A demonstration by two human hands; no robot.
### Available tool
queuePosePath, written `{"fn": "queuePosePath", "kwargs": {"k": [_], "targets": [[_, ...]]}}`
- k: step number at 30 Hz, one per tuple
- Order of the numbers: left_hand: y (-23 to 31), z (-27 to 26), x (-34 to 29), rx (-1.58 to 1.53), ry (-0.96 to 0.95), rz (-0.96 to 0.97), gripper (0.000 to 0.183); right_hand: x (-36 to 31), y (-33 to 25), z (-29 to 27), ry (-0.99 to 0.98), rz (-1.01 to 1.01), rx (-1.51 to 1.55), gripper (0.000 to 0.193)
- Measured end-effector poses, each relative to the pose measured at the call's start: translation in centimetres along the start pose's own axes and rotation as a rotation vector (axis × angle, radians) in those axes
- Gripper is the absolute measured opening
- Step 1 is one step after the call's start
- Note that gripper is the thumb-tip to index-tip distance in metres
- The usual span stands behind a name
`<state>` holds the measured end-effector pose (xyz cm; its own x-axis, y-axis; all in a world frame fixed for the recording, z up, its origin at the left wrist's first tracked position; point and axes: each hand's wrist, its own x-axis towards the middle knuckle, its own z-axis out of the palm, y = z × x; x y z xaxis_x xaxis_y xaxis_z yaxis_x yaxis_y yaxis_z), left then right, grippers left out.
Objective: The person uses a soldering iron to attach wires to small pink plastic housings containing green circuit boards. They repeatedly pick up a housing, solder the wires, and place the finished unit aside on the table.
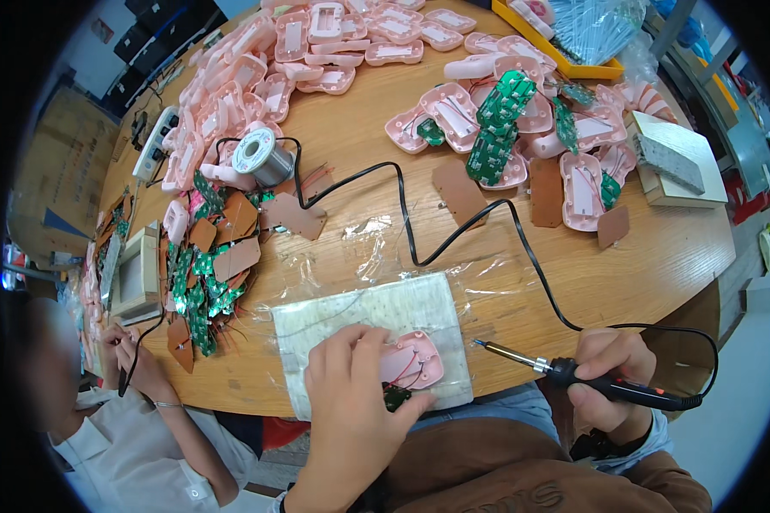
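Note:
My left hand [347,398] is closed around the edge of a pink plastic shell half [425,352], which lies on a pale, marbled slab [321,320]. Thin red wires run inside the shell, and a small green circuit board [395,396] shows by my thumb; my fingers cover part of both. To the right, my right hand [613,374] grips the black handle of a soldering iron [565,371]. Its metal tip points left, just off the slab's right side and apart from the shell. A black cord trails from the handle's back end.
Pink shells [248,77] are heaped at the far left. More shells lie with green boards [496,128] at the far right. A solder spool [263,157] stands beside piled brown and green boards [204,286]. The black cord [406,214] loops across the table. Another person [137,427] sits at left.

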<state>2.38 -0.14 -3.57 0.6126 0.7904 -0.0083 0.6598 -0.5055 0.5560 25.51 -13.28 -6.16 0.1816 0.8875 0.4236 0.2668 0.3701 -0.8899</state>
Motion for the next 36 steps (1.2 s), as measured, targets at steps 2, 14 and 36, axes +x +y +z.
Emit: {"fn": "queuePosePath", "kwargs": {"k": [2, 14, 36], "targets": [[0.3, -0.2, 0.2, 0.197, -0.035, 0.078, 0.050, -0.3, 0.0, -0.4, 0.031, 0.005, 0.002, 0.030], [5.9, -3.4, 17.8, -0.648, -0.045, -0.019, 0.057, 1.0, -1.8, -0.2, 0.893, -0.115, 0.170, 0.034], [-12.2, -3.6, 37.4, -0.056, 0.501, -0.373, 0.028, 2.3, 2.2, -2.1, 0.874, -0.008, -0.017, 0.031]]}}
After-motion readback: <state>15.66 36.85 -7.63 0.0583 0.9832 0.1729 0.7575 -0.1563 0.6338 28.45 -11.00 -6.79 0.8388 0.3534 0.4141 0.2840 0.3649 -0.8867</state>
